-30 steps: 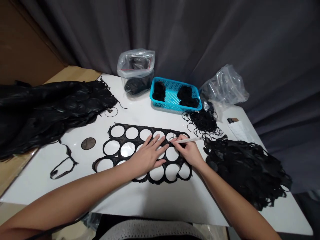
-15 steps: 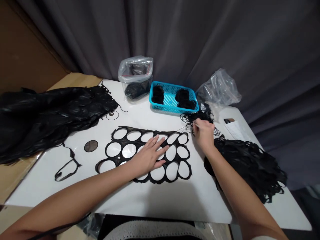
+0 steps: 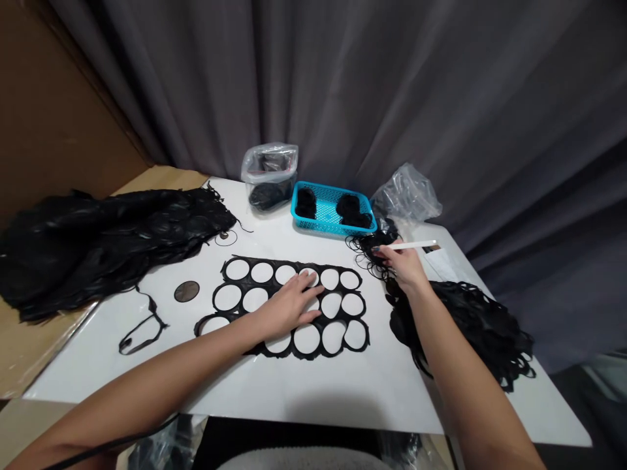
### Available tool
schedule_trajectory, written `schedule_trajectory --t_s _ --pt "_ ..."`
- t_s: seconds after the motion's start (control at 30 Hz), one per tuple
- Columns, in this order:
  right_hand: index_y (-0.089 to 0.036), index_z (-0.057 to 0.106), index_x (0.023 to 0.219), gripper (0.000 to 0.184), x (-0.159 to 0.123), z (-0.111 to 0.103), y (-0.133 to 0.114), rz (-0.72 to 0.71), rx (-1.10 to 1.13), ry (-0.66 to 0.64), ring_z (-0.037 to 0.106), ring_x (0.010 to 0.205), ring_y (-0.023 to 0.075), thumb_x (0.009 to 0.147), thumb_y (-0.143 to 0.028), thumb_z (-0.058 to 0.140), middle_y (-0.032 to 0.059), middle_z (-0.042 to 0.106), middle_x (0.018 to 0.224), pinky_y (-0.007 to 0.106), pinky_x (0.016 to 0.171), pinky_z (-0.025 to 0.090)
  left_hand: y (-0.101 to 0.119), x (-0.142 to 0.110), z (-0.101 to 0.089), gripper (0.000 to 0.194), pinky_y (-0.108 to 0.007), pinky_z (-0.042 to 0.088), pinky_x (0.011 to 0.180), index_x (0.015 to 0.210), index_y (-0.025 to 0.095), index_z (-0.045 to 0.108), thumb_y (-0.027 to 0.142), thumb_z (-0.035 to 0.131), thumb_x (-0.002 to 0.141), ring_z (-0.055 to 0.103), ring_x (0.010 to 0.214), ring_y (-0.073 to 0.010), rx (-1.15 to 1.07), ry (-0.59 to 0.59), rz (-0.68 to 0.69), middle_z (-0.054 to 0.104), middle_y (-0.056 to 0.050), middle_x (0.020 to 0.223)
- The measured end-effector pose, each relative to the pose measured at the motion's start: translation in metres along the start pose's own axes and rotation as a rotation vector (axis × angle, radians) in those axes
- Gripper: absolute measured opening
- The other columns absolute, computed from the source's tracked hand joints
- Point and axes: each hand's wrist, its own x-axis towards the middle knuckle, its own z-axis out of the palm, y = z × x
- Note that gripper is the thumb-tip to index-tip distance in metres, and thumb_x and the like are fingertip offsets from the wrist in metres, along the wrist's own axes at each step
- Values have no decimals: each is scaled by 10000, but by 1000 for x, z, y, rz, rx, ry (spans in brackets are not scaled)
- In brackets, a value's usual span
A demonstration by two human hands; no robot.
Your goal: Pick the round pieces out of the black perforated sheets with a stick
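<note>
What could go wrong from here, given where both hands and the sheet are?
The perforated black sheet has thin webs between its holes, so it might stretch or tear if the left hand, spread flat on it, drags.

The loose black rings by the right hand lie tangled and could snag on its fingers or the white tool.

That pile sits close to the bigger black heap, so pieces may mix.
</note>
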Motion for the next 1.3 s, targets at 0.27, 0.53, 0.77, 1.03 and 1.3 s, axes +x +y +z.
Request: schedule_trajectory --t_s 0.27,0.53,0.77,1.03,1.3 --pt "-211 509 707 436 -63 51 -32 259 408 -587 659 755 177 613 -400 890 16 684 766 262 601 432 -7 24 -44 629 -449 338 1156 1470 225 397 351 638 902 409 1408 -273 -570 106 -148 411 -122 1532" --pt "-210 467 660 427 -90 58 -48 151 397 -728 533 633 127 708 -394 849 -31 592 660 265 594 359 -7 39 -55 716 -389 472 948 1431 228 424 227 756 797 675 968 -190 -1199 -123 -153 636 3 884" --pt "-208 468 735 403 -107 50 -22 299 600 -985 656 834 171 746 -376 835 37 686 911 272 683 416 -17 43 -39 601 -311 525 782 1407 201 433 167 639 843 686 838 -162 -1090 13 -216 637 -18 885" --pt "-222 509 717 378 -81 75 -12 317 743 -634 586 720 116 686 -307 876 14 699 902 218 562 442 -21 22 -25 267 -432 489 941 1156 178 577 164 575 890 645 1017 -244 -576 139 -281 651 -88 1028" --pt "-223 521 711 306 -82 101 5 -90 113 -607 618 867 191 846 -439 690 42 706 916 331 816 459 -6 -31 -10 435 -550 238 1177 1369 143 510 258 586 957 346 1442 -356 133 -22 -88 411 -190 1526"
